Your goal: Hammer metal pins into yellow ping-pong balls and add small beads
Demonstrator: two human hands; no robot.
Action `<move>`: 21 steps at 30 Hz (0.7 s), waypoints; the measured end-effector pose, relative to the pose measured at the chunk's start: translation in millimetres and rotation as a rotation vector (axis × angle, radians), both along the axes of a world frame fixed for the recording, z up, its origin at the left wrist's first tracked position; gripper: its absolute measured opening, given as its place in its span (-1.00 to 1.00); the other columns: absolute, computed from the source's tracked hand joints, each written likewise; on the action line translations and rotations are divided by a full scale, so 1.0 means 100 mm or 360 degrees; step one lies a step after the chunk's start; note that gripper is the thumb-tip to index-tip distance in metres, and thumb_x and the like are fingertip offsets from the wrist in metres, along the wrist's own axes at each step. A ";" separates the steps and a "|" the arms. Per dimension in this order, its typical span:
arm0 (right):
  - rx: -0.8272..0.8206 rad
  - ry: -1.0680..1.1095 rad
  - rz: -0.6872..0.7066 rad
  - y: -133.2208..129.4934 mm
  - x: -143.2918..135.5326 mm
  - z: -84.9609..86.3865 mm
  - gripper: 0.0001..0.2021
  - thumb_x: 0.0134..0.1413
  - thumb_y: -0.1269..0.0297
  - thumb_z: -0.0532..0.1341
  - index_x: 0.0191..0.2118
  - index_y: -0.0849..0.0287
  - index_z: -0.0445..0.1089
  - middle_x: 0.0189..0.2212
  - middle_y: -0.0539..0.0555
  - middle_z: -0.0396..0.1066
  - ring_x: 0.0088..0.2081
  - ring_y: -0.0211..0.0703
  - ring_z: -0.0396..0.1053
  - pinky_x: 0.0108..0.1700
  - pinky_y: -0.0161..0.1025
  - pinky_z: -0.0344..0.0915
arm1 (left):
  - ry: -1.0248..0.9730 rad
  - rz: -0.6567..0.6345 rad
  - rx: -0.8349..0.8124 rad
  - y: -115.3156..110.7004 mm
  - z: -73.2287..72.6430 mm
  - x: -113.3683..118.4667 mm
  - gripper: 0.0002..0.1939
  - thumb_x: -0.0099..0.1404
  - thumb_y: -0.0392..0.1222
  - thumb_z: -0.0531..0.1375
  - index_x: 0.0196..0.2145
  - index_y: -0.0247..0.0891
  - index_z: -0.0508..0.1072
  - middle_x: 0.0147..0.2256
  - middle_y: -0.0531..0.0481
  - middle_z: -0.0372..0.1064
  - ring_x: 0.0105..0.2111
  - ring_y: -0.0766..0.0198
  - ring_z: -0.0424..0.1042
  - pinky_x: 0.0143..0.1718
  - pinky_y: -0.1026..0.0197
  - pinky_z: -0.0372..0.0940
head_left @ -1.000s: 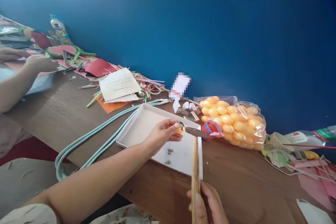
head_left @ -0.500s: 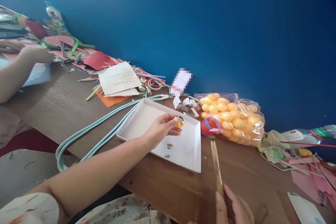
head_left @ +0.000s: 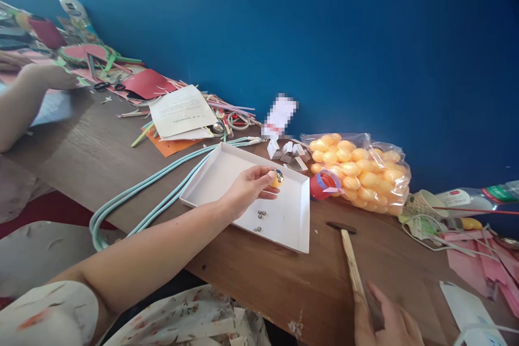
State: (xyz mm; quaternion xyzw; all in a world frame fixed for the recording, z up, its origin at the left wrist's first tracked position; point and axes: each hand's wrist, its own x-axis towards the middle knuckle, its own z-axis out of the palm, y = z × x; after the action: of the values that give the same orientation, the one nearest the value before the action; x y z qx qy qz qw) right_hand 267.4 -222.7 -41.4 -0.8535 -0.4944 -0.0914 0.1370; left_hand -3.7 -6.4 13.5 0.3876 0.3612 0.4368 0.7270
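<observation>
My left hand pinches a small yellow ball with a shiny metal top between thumb and fingers, above a shallow white box lid. Several tiny silver metal balls lie in the lid, under the hand. A hammer with a wooden handle rests on the table to the right of the lid, its dark head pointing away from me. My right hand is at the handle's near end, thumb side against it, with the fingers spread. Its lower part is cut off by the frame edge.
A clear bag of yellow plastic balls lies by the wall, beside a red tape roll. Teal cords loop left of the lid. Papers and strips lie behind. At far left is another person's arm.
The hammer has come down onto the table and turned slightly rightward. My right hand has moved right and its fingers have loosened from the handle. My left hand still holds the ball.
</observation>
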 end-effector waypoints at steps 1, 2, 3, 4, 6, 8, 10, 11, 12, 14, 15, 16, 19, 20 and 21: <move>0.0067 0.0028 0.0015 0.06 -0.11 0.07 -0.59 0.04 0.07 0.15 -0.04 0.18 0.42 -0.19 0.28 0.45 -0.15 0.23 0.40 -0.19 0.08 0.34 | 0.0002 -0.0003 0.0006 0.00 -0.01 0.00 -0.70 0.19 -0.07 0.25 -0.19 -0.33 0.42 -0.23 -0.10 0.41 -0.37 0.31 0.47 -0.34 0.25 0.42; 0.0124 0.0078 0.0054 0.13 -0.24 0.14 -0.60 0.07 0.07 0.13 -0.03 0.16 0.41 -0.14 0.26 0.44 -0.12 0.20 0.39 -0.16 0.06 0.33 | 0.0002 -0.0008 0.0010 0.00 -0.02 0.00 -0.69 0.19 -0.06 0.25 -0.19 -0.33 0.42 -0.22 -0.11 0.41 -0.37 0.31 0.47 -0.33 0.24 0.42; 0.0187 0.0110 0.0103 0.21 -0.36 0.20 -0.61 0.10 0.06 0.11 -0.04 0.15 0.41 -0.11 0.25 0.43 -0.11 0.19 0.38 -0.15 0.05 0.31 | 0.0001 -0.0011 0.0011 0.00 -0.02 0.00 -0.68 0.18 -0.05 0.26 -0.19 -0.33 0.42 -0.22 -0.11 0.42 -0.36 0.30 0.48 -0.34 0.24 0.42; 0.0236 0.0165 0.0193 0.30 -0.49 0.26 -0.62 0.12 0.06 0.09 -0.06 0.16 0.42 -0.10 0.24 0.43 -0.11 0.15 0.38 -0.12 0.03 0.30 | 0.0003 -0.0011 0.0008 0.00 -0.03 0.01 -0.67 0.17 -0.05 0.27 -0.20 -0.33 0.42 -0.22 -0.11 0.42 -0.37 0.30 0.47 -0.34 0.24 0.41; 0.0346 0.0225 0.0421 0.49 -0.75 0.37 -0.65 0.16 0.07 0.06 -0.13 0.18 0.45 -0.14 0.22 0.45 -0.11 0.08 0.37 -0.06 -0.03 0.26 | 0.0014 -0.0007 -0.0003 0.00 -0.03 0.01 -0.67 0.16 -0.04 0.27 -0.20 -0.33 0.42 -0.23 -0.11 0.42 -0.37 0.30 0.47 -0.35 0.24 0.41; 0.0337 0.0247 0.0666 0.68 -0.99 0.46 -0.70 0.19 0.14 0.05 -0.14 0.16 0.44 -0.19 0.18 0.46 -0.14 -0.01 0.38 -0.07 -0.11 0.25 | 0.0027 0.0003 -0.0009 0.00 -0.02 0.02 -0.66 0.16 -0.03 0.27 -0.20 -0.33 0.41 -0.24 -0.10 0.42 -0.38 0.31 0.47 -0.36 0.24 0.41; 0.0212 0.0268 0.0828 0.87 -1.19 0.52 -0.74 0.22 0.21 0.04 -0.11 0.13 0.42 -0.19 0.13 0.45 -0.15 -0.06 0.38 -0.09 -0.16 0.24 | 0.0034 0.0014 -0.0015 0.01 -0.02 0.02 -0.66 0.15 -0.03 0.27 -0.20 -0.33 0.41 -0.26 -0.10 0.42 -0.40 0.31 0.47 -0.37 0.25 0.41; 0.0106 0.0261 0.0880 0.96 -1.27 0.54 -0.75 0.22 0.25 0.04 -0.12 0.12 0.43 -0.21 0.12 0.46 -0.16 -0.07 0.38 -0.11 -0.18 0.24 | 0.0035 0.0020 -0.0018 0.01 -0.02 0.03 -0.65 0.15 -0.03 0.27 -0.20 -0.33 0.41 -0.27 -0.09 0.42 -0.40 0.31 0.47 -0.37 0.25 0.40; -0.0007 0.0237 0.0906 1.04 -1.34 0.55 -0.75 0.23 0.28 0.03 -0.13 0.11 0.43 -0.23 0.11 0.46 -0.18 -0.07 0.39 -0.14 -0.18 0.23 | 0.0034 0.0027 -0.0021 0.01 -0.02 0.02 -0.66 0.15 -0.04 0.27 -0.20 -0.33 0.41 -0.27 -0.09 0.42 -0.41 0.31 0.47 -0.38 0.25 0.40; -0.0207 0.0168 0.0933 1.20 -1.43 0.57 -0.75 0.22 0.32 0.02 -0.15 0.10 0.44 -0.26 0.11 0.46 -0.22 -0.07 0.40 -0.22 -0.20 0.22 | 0.0026 0.0043 -0.0022 0.02 -0.03 0.02 -0.65 0.15 -0.04 0.28 -0.20 -0.33 0.41 -0.27 -0.10 0.42 -0.41 0.31 0.47 -0.38 0.25 0.40; -0.0279 0.0133 0.0940 1.27 -1.45 0.57 -0.75 0.21 0.34 0.03 -0.16 0.10 0.45 -0.27 0.12 0.46 -0.23 -0.07 0.40 -0.26 -0.21 0.20 | 0.0018 0.0053 -0.0019 0.03 -0.03 0.02 -0.65 0.15 -0.04 0.28 -0.20 -0.33 0.41 -0.27 -0.10 0.42 -0.41 0.31 0.47 -0.38 0.25 0.40; -0.0336 0.0105 0.0955 1.33 -1.47 0.56 -0.76 0.20 0.35 0.05 -0.16 0.10 0.45 -0.28 0.12 0.45 -0.25 -0.07 0.40 -0.30 -0.22 0.19 | 0.0010 0.0060 -0.0017 0.03 -0.03 0.02 -0.65 0.15 -0.04 0.28 -0.20 -0.33 0.41 -0.27 -0.10 0.42 -0.41 0.31 0.47 -0.37 0.25 0.40; -0.0471 0.0085 0.1007 1.45 -1.48 0.54 -0.80 0.17 0.36 0.08 -0.19 0.07 0.45 -0.30 0.09 0.44 -0.28 -0.10 0.41 -0.39 -0.26 0.13 | 0.0008 0.0071 -0.0030 0.04 -0.01 0.02 -0.66 0.15 -0.04 0.28 -0.20 -0.33 0.41 -0.27 -0.10 0.42 -0.41 0.30 0.46 -0.38 0.24 0.39; -0.0506 0.0092 0.1011 1.48 -1.48 0.52 -0.80 0.16 0.36 0.09 -0.21 0.05 0.45 -0.30 0.08 0.44 -0.30 -0.11 0.42 -0.41 -0.27 0.11 | 0.0010 0.0068 -0.0040 0.04 -0.01 0.02 -0.66 0.15 -0.05 0.28 -0.20 -0.34 0.41 -0.27 -0.10 0.42 -0.41 0.30 0.46 -0.39 0.24 0.39; -0.0528 0.0101 0.1005 1.50 -1.48 0.51 -0.81 0.16 0.35 0.09 -0.22 0.05 0.45 -0.30 0.07 0.44 -0.31 -0.12 0.43 -0.42 -0.27 0.10 | 0.0012 0.0064 -0.0049 0.04 0.00 0.02 -0.67 0.15 -0.06 0.27 -0.20 -0.34 0.41 -0.27 -0.11 0.42 -0.41 0.31 0.46 -0.40 0.25 0.38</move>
State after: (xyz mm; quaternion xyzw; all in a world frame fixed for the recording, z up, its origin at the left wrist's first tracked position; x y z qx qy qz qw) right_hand 119.0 -72.6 9.5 -0.6717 -0.7374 0.0636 0.0332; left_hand -1.7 -2.9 13.4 0.3708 0.3781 0.4442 0.7226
